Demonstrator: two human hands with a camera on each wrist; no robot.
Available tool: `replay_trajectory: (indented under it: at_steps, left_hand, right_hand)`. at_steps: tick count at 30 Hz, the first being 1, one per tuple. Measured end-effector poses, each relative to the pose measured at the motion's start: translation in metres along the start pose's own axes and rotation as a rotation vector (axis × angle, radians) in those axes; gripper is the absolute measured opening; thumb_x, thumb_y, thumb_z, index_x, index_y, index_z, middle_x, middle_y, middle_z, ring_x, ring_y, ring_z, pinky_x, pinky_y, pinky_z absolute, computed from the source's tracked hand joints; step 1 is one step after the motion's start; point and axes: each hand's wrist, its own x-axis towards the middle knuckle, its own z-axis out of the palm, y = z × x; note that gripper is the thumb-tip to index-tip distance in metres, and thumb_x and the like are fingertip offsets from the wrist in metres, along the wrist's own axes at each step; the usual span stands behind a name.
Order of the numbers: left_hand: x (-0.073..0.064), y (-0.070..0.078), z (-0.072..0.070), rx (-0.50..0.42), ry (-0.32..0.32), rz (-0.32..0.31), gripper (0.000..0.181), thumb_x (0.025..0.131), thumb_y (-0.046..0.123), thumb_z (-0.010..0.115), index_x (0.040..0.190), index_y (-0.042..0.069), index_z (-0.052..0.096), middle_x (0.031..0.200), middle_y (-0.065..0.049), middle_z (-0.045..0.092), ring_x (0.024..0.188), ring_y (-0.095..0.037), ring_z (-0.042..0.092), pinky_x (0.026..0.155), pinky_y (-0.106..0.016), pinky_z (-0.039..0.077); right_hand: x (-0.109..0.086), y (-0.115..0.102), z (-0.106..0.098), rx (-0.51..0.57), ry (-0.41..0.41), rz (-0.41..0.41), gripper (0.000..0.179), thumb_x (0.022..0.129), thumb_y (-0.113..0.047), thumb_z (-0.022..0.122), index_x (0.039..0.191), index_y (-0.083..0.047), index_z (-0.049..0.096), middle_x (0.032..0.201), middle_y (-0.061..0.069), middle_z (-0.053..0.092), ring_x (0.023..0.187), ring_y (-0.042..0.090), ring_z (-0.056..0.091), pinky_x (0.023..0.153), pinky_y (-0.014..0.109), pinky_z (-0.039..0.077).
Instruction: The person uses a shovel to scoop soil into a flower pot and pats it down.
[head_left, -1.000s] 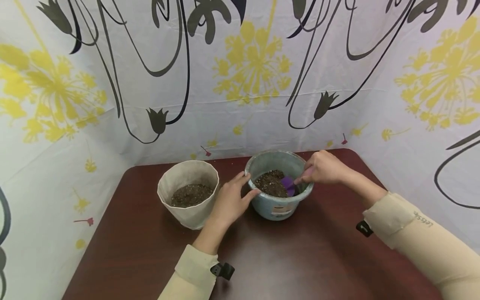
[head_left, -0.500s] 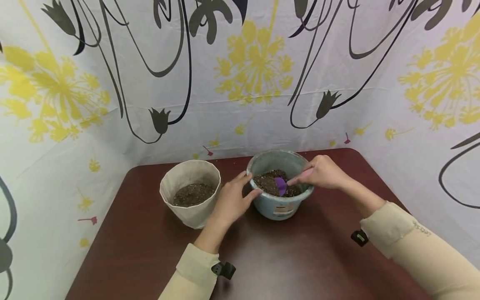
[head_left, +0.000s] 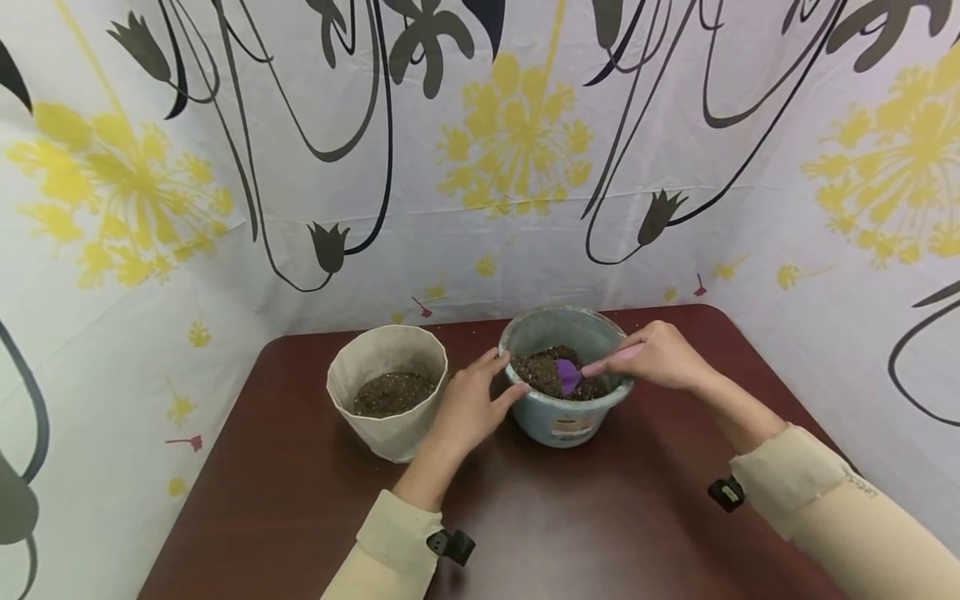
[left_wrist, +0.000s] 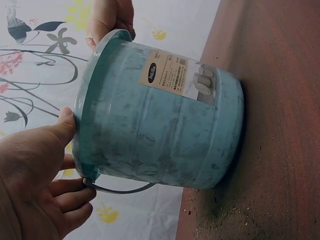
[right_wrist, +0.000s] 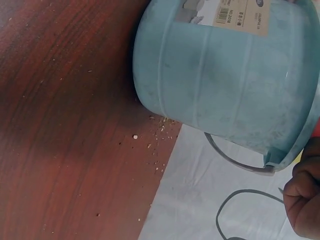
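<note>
A blue bucket (head_left: 570, 417) with dark soil (head_left: 542, 372) inside stands on the table. My left hand (head_left: 472, 408) holds its left rim; in the left wrist view the thumb (left_wrist: 65, 125) is at the rim and the fingers (left_wrist: 72, 200) lie by the handle joint. My right hand (head_left: 663, 358) grips the pink handle of a trowel (head_left: 568, 377), whose purple blade rests in the soil. In the right wrist view that hand (right_wrist: 305, 195) shows curled beside the rim, and the trowel's blade is hidden.
A white faceted pot (head_left: 390, 429), partly filled with soil, stands left of the bucket, close to my left forearm. Crumbs of soil (left_wrist: 225, 215) lie on the dark red table (head_left: 570, 517). A patterned cloth (head_left: 420, 183) hangs behind the table and at both sides.
The trowel's blade has shifted left from the bucket's right side and now shows higher in the soil. My right hand has moved slightly back with it. My left hand stays at the rim.
</note>
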Motion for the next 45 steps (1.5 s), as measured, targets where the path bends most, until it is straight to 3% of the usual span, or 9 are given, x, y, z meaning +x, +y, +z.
replay_trajectory:
  at_steps: [5,12,20,22,25,28,32,38,45]
  left_hand:
    - [0.0,-0.001,0.001,-0.003,-0.001,0.001,0.069,0.095,0.053,0.064,0.149,0.011,0.053,0.155,-0.011,0.046,0.137,-0.034,0.048,0.112,-0.05,0.041]
    - [0.0,-0.003,0.002,0.017,-0.002,0.002,0.069,0.096,0.055,0.062,0.15,0.013,0.052,0.157,-0.009,0.044,0.139,-0.032,0.047,0.112,-0.049,0.042]
    - [0.0,-0.003,-0.001,0.078,0.005,0.023,0.075,0.096,0.057,0.06,0.154,0.013,0.045,0.16,-0.009,0.039,0.145,-0.028,0.039,0.115,-0.05,0.037]
    - [0.0,-0.003,-0.003,0.078,0.017,0.028,0.076,0.096,0.057,0.061,0.154,0.011,0.045,0.16,-0.009,0.039,0.147,-0.026,0.037,0.116,-0.049,0.036]
    - [0.0,-0.002,-0.006,0.082,0.027,0.034,0.077,0.096,0.057,0.061,0.153,0.008,0.045,0.159,-0.01,0.04,0.148,-0.024,0.035,0.117,-0.047,0.034]
    - [-0.001,-0.001,-0.008,0.094,0.035,0.041,0.077,0.096,0.057,0.061,0.152,0.006,0.046,0.159,-0.011,0.041,0.148,-0.024,0.034,0.118,-0.048,0.033]
    - [-0.002,0.001,-0.012,0.105,0.047,0.049,0.076,0.097,0.055,0.062,0.152,0.006,0.046,0.159,-0.01,0.04,0.148,-0.024,0.034,0.117,-0.048,0.034]
    - [-0.004,0.003,-0.022,0.106,0.066,0.071,0.073,0.097,0.053,0.062,0.152,0.007,0.047,0.159,-0.009,0.041,0.149,-0.025,0.033,0.115,-0.051,0.036]
    - [-0.01,-0.006,-0.041,0.162,0.095,0.073,0.071,0.098,0.053,0.061,0.15,0.007,0.05,0.157,-0.01,0.044,0.148,-0.027,0.034,0.115,-0.052,0.036]
  right_hand:
    - [-0.005,0.003,0.003,0.054,0.002,0.006,0.01,0.088,-0.037,0.08,0.097,-0.033,0.084,0.066,-0.008,0.071,0.054,0.0,0.021,0.042,0.023,0.025]
    - [-0.01,0.002,0.004,0.128,0.003,0.076,0.013,0.089,-0.043,0.077,0.098,-0.036,0.083,0.051,-0.004,0.045,0.052,0.005,0.016,0.04,0.025,0.019]
    - [-0.012,0.004,0.001,0.199,0.022,0.109,0.017,0.089,-0.045,0.077,0.1,-0.034,0.083,0.054,-0.004,0.031,0.053,0.007,0.013,0.04,0.027,0.018]
    - [-0.012,0.005,0.0,0.204,0.028,0.115,0.019,0.088,-0.046,0.077,0.101,-0.033,0.083,0.053,-0.004,0.036,0.053,0.006,0.013,0.04,0.028,0.018]
    - [-0.013,0.006,-0.003,0.209,0.039,0.129,0.02,0.089,-0.046,0.076,0.101,-0.032,0.083,0.059,-0.006,0.061,0.055,0.005,0.02,0.042,0.028,0.023]
    - [-0.015,0.007,-0.006,0.235,0.043,0.153,0.02,0.09,-0.046,0.075,0.101,-0.032,0.083,0.084,-0.008,0.077,0.064,-0.001,0.047,0.053,0.022,0.04]
    - [-0.017,0.009,-0.009,0.259,0.059,0.17,0.02,0.092,-0.042,0.074,0.103,-0.028,0.083,0.096,-0.008,0.078,0.098,0.002,0.067,0.075,0.019,0.051]
    - [-0.019,0.013,-0.014,0.264,0.089,0.172,0.02,0.094,-0.035,0.074,0.105,-0.021,0.083,0.095,-0.004,0.078,0.089,-0.001,0.065,0.067,0.019,0.048]
    - [-0.02,0.015,-0.021,0.261,0.096,0.161,0.023,0.093,-0.043,0.073,0.105,-0.027,0.083,0.098,-0.007,0.078,0.108,0.003,0.066,0.077,0.017,0.05]
